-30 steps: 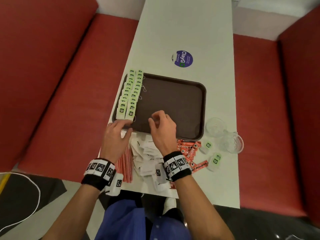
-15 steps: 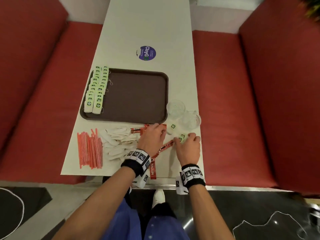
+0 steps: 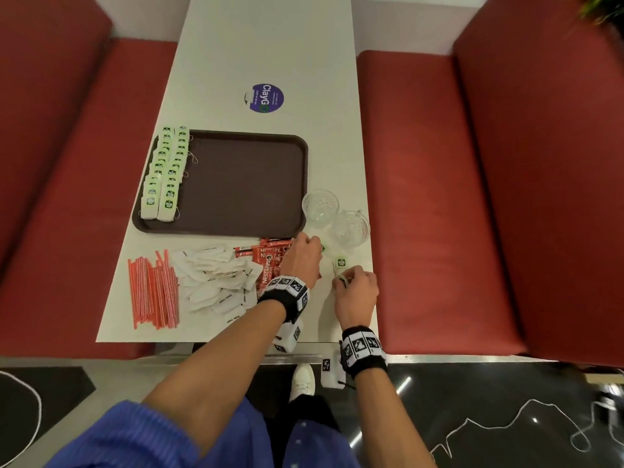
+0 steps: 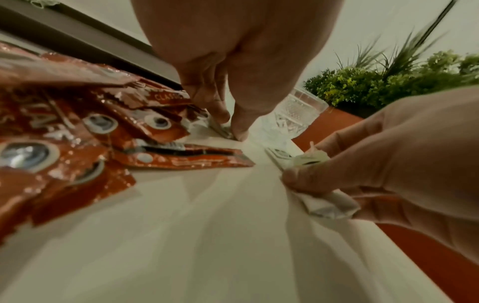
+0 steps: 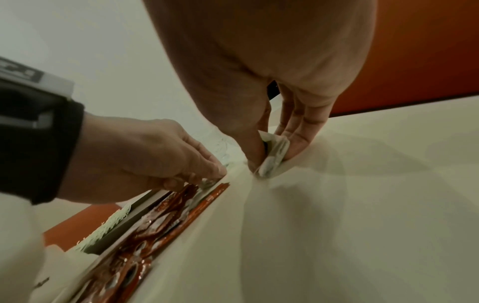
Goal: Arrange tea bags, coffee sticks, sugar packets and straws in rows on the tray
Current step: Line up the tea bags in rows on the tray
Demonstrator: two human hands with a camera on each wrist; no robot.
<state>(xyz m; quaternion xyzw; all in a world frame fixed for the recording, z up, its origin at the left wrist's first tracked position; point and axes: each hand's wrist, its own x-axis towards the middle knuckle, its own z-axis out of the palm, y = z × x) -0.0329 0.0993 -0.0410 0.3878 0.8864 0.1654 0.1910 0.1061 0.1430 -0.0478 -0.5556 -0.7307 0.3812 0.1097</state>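
Note:
The brown tray [image 3: 243,184] holds two rows of green-labelled tea bags [image 3: 165,173] along its left side. In front of it lie red-striped straws [image 3: 153,292], white sugar packets [image 3: 216,282] and red coffee sticks [image 3: 266,261]. My left hand [image 3: 310,243] reaches past the coffee sticks [image 4: 103,131] and pinches the edge of a tea bag [image 4: 224,130] flat on the table. My right hand [image 3: 342,276] pinches another tea bag [image 5: 274,155] between thumb and fingers, and its green label [image 3: 341,263] pokes out toward the glasses.
Two clear glasses [image 3: 320,206] [image 3: 351,228] stand just beyond both hands, by the tray's right front corner. The white table's [image 3: 270,45] right edge is close to my right hand. Red benches [image 3: 422,197] flank the table. A round purple sticker [image 3: 265,97] lies behind the tray.
Both hands have left the tray's front edge and moved right to the loose tea bags near the glasses. Each now pinches a tea bag. My view has swung right.

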